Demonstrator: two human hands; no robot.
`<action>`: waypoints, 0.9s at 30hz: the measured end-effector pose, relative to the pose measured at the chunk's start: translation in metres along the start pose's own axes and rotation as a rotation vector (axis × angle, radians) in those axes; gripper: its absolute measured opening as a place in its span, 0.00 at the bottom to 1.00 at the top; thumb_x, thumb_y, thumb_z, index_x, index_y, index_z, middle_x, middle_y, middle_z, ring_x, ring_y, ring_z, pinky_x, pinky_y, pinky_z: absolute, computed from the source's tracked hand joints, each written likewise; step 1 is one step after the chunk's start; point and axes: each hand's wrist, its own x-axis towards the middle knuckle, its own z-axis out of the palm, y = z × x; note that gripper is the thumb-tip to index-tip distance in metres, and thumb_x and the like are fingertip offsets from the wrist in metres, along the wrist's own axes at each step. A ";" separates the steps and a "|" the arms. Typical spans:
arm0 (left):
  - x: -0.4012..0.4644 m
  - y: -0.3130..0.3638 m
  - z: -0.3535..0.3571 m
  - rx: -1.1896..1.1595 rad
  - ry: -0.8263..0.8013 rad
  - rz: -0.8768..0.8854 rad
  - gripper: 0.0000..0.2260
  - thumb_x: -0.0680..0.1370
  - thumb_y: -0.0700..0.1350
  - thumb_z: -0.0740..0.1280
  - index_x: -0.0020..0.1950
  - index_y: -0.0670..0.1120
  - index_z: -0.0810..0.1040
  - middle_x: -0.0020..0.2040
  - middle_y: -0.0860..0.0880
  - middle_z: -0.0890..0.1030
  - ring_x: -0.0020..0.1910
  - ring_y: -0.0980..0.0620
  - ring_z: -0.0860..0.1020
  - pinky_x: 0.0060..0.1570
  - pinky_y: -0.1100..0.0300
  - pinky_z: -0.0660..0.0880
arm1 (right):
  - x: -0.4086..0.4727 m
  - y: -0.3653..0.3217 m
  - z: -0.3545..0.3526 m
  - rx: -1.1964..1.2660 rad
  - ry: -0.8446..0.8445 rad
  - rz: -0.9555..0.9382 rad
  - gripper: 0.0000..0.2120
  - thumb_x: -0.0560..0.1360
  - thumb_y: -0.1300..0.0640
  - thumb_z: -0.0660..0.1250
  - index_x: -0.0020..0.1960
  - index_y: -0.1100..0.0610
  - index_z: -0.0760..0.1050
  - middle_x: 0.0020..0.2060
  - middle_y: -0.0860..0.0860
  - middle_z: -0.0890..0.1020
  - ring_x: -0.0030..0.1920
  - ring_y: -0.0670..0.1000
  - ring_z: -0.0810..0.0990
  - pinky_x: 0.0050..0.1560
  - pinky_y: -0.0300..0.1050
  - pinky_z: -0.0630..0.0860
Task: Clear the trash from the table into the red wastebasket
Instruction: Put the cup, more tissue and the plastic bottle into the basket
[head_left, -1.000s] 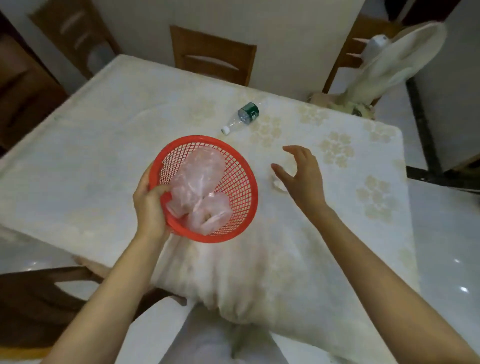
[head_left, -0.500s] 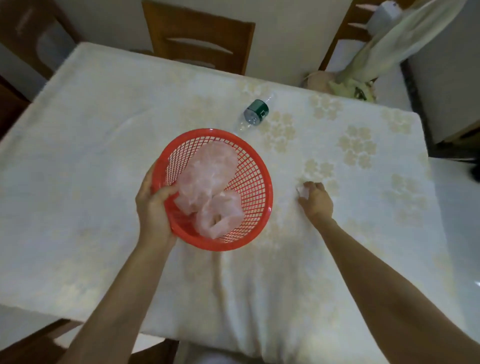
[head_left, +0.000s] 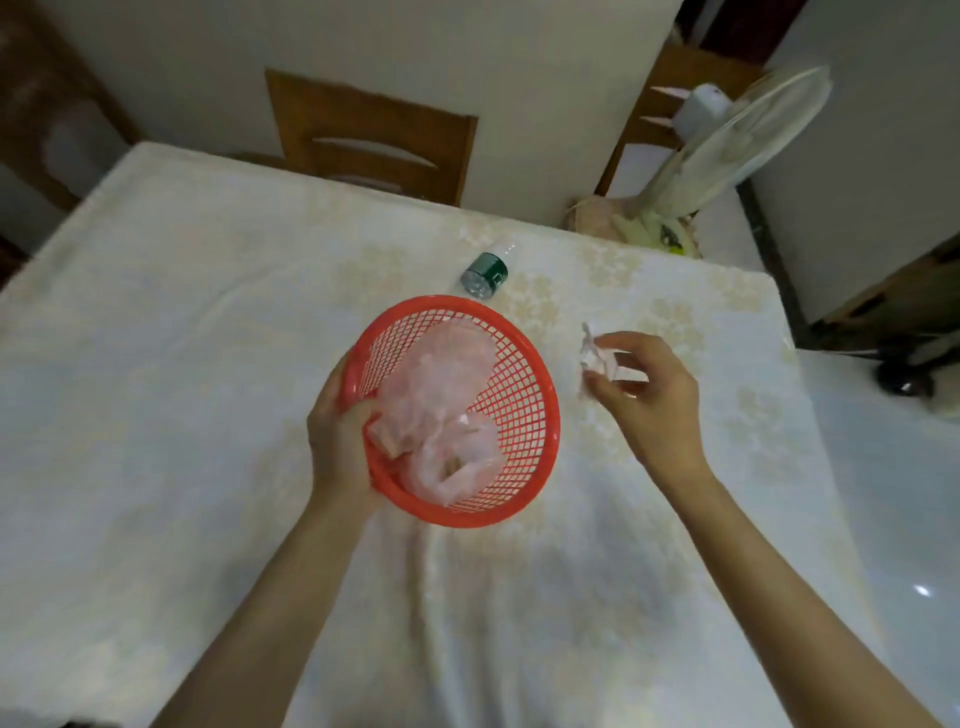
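Observation:
The red wastebasket (head_left: 524, 384), a round mesh basket, hangs tilted above the table with my left hand (head_left: 340, 441) gripping its near-left rim. Crumpled clear plastic bags (head_left: 441, 410) lie inside it. To the right of the basket my right hand (head_left: 649, 395) is lifted off the cloth, and a small crumpled white scrap of paper (head_left: 592, 353) is pinched between its thumb and forefinger. A clear plastic bottle with a green label (head_left: 484, 274) lies on its side on the table just beyond the basket.
The table (head_left: 156, 389) wears a white cloth with pale gold flowers. A wooden chair (head_left: 363, 140) stands at the far side. A white standing fan (head_left: 727, 150) leans beyond the far right corner, with another chair behind it.
My right hand closed on the white scrap on the cloth and has lifted it up, a little toward the basket. My left hand has kept hold of the basket.

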 end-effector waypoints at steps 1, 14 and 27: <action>-0.002 0.000 0.003 0.001 0.000 0.005 0.28 0.62 0.34 0.62 0.61 0.48 0.79 0.61 0.43 0.81 0.62 0.40 0.78 0.63 0.46 0.74 | -0.002 -0.017 -0.001 -0.016 -0.042 -0.069 0.14 0.70 0.62 0.73 0.54 0.54 0.77 0.53 0.48 0.79 0.49 0.46 0.79 0.43 0.31 0.78; 0.007 0.031 -0.031 -0.081 0.126 0.109 0.26 0.68 0.27 0.60 0.61 0.46 0.78 0.49 0.56 0.85 0.48 0.56 0.82 0.43 0.65 0.78 | -0.004 -0.075 0.098 -0.181 -0.386 -0.582 0.18 0.75 0.44 0.64 0.60 0.53 0.75 0.59 0.49 0.80 0.58 0.48 0.78 0.51 0.45 0.78; 0.069 0.056 -0.087 -0.124 0.229 0.167 0.30 0.64 0.31 0.62 0.67 0.41 0.75 0.65 0.40 0.78 0.58 0.47 0.78 0.60 0.54 0.75 | 0.149 0.035 0.203 -0.853 -0.608 -0.330 0.39 0.68 0.62 0.73 0.74 0.52 0.58 0.76 0.58 0.56 0.76 0.61 0.53 0.73 0.59 0.63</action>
